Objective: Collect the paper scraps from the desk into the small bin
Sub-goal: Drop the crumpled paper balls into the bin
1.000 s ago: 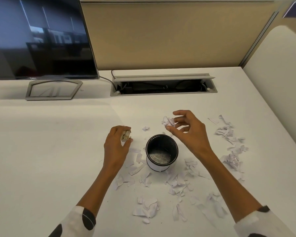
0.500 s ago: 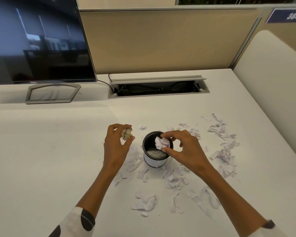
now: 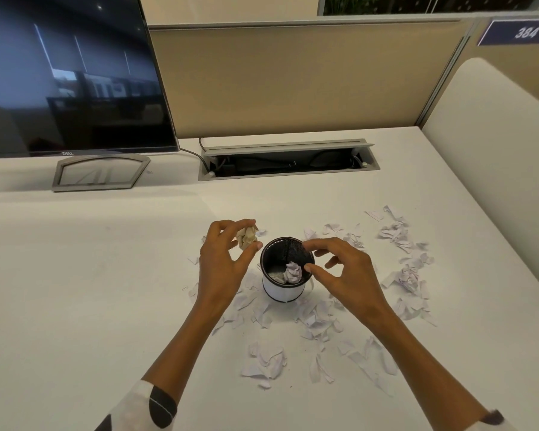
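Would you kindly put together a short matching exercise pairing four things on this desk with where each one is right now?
Things:
1. beige paper wad
2. white crumpled ball
3. monitor
4. loose scraps

Places:
A. lying scattered on the desk
B. inside the small bin
C. pinched in the left hand
D. standing at the far left of the desk

Pairs: 1-C, 2-B, 3-D, 4-A
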A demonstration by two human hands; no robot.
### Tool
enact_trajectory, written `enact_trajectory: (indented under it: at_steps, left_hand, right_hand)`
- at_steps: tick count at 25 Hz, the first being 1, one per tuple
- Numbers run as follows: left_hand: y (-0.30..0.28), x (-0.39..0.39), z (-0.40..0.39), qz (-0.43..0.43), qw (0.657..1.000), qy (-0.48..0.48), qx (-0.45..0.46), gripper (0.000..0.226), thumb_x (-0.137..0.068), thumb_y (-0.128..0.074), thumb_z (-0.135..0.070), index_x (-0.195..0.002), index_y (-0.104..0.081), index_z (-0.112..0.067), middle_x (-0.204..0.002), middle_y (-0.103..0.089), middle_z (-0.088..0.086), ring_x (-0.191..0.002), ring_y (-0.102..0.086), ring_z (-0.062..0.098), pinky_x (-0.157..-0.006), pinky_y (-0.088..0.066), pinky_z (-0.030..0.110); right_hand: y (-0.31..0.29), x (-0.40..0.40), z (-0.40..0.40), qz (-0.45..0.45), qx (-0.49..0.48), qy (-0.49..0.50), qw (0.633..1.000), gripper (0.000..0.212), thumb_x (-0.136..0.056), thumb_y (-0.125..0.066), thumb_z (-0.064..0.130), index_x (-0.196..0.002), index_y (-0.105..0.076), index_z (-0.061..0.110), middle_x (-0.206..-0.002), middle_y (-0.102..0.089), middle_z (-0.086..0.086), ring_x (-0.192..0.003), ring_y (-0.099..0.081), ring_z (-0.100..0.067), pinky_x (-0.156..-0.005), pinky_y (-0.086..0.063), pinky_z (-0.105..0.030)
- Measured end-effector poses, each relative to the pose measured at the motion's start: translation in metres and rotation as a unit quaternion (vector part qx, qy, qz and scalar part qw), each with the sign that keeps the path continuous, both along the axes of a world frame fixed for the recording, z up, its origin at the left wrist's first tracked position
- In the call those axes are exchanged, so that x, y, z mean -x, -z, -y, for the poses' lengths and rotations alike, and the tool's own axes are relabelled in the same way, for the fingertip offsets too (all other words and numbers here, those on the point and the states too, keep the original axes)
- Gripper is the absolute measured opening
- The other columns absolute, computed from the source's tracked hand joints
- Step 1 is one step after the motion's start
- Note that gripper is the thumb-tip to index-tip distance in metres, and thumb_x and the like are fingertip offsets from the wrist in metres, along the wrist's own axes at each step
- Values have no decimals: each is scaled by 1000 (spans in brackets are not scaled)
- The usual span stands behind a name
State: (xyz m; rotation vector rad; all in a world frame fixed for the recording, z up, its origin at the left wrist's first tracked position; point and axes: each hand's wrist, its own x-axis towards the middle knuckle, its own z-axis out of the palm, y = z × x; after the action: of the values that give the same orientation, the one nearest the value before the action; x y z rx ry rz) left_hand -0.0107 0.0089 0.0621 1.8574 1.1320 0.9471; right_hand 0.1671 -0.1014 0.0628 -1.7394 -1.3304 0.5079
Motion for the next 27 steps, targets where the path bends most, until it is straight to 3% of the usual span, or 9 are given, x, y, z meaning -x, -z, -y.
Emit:
enact_trajectory:
  at_steps: [5,12,15,19,23,27]
  left_hand:
    - [-4,-16,11,-20,997,68,4,64,-74,-73,-32,-124,-37,-50,-106,-53,-25,-104,-50,-5,-89,-39,14]
    - [10,-20,22,-91,990,110,14,65,-76,-72,-27,-130,-37,-39,-112,-49,-20,-103,-39,-3,-79,-21,-12]
    - [11,-16,23,-97,989,111,8,58,-78,-70,-29,-128,-41,-37,-115,-52,-17,-106,-41,-1,-83,-26,-4]
    - [9,-12,23,-85,991,105,-9,48,-81,-67,-26,-125,-47,-30,-117,-57,-9,-109,-48,6,-92,-32,18]
    - [13,1,23,-24,998,36,-45,26,-91,-53,-19,-117,-56,-23,-115,-60,-7,-106,-54,6,-91,-44,26]
    - [34,25,17,-97,995,8,-34,30,-91,-48,-5,-117,-56,-17,-122,-58,4,-112,-54,19,-94,-41,29]
  right_hand:
    - [8,-4,17,-31,8,32,999,31,-78,-71,9,-102,-65,28,-101,-67,14,-89,-60,-3,-70,-52,-21]
    - [16,-12,30,-44,31,59,997,30,-79,-71,12,-103,-65,28,-103,-67,11,-89,-61,-2,-68,-50,-10]
    - [16,-14,33,-49,28,64,996,31,-79,-70,10,-102,-64,30,-102,-66,13,-89,-62,-2,-67,-48,-6]
    - [20,-19,35,-40,22,70,996,34,-78,-71,8,-101,-63,32,-101,-66,12,-88,-61,-1,-67,-48,-6]
    - [26,-45,40,42,39,150,987,30,-78,-69,4,-101,-66,23,-105,-67,1,-97,-57,-17,-80,-47,-26]
    - [40,-80,53,147,149,253,945,34,-78,-64,-3,-105,-67,17,-116,-65,-11,-109,-46,-37,-93,-37,-41]
